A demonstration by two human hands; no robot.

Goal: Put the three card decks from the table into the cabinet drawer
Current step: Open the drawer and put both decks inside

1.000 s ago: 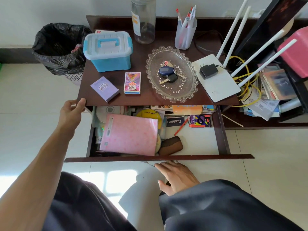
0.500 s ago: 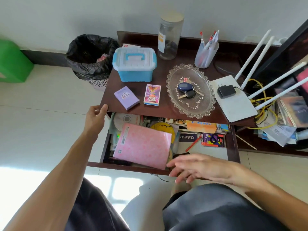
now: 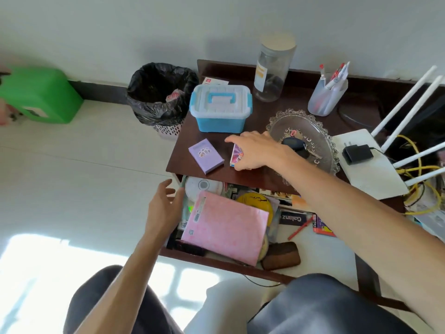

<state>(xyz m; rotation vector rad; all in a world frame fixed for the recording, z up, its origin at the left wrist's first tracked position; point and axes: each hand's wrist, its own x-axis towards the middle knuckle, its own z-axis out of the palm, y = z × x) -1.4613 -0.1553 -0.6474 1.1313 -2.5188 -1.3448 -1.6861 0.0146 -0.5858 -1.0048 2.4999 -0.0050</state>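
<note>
Progress: no deck is in the drawer [image 3: 320, 251] yet, as far as visible. The drawer stands pulled out below the counter [image 3: 240, 175], crowded with a pink folder [image 3: 226, 227], discs and a brown pouch [image 3: 280, 255].

Right hand [image 3: 255, 150] lies over the colourful deck [image 3: 236, 154] near the middle of the counter, fingers curled down around it; whether the grip has closed cannot be told. Only the deck's left edge shows.

Left hand [image 3: 163, 208] hovers at the drawer's left side, fingers spread, holding nothing.

Purple deck [image 3: 206, 155] sits untouched just left of the colourful one: flat matte cardboard box, rectangular. A third deck is not clearly identifiable; a white-and-red card or box [image 3: 215, 81] behind the blue plastic box [image 3: 221, 111] may be it.

Counter is dark glossy wood; the glass dish [image 3: 320, 131] is beaded-edged, transparent.
</note>
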